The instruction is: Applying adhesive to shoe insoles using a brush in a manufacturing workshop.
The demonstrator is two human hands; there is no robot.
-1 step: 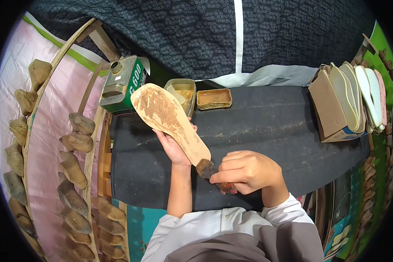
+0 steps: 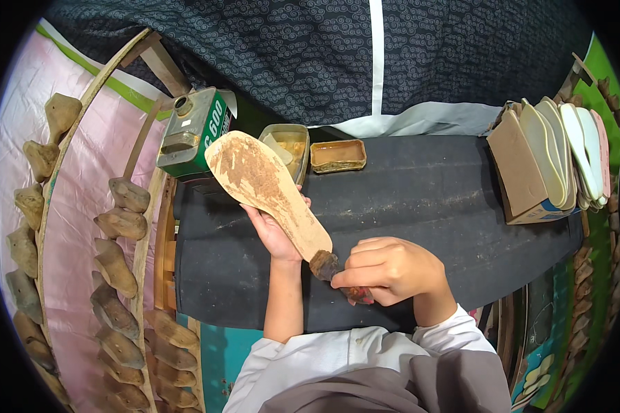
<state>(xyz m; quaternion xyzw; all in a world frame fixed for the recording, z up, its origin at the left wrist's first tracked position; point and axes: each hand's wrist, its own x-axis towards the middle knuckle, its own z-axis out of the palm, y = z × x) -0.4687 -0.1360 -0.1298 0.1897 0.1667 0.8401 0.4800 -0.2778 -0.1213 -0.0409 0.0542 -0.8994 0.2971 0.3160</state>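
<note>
Shoemaking workshop, rows of shoe lasts (image 2: 115, 266) are lining the left side, insoles (image 2: 552, 153) are sticking out of a cardboard box (image 2: 517, 165) on the dark surface (image 2: 420, 213), the left hand (image 2: 279, 237) is holding a smeared sole (image 2: 265, 182)

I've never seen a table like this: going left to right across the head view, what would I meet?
Wooden shoe forms at the left edge, green can, sole held in the left hand, right hand, cardboard box, white soles.
</note>
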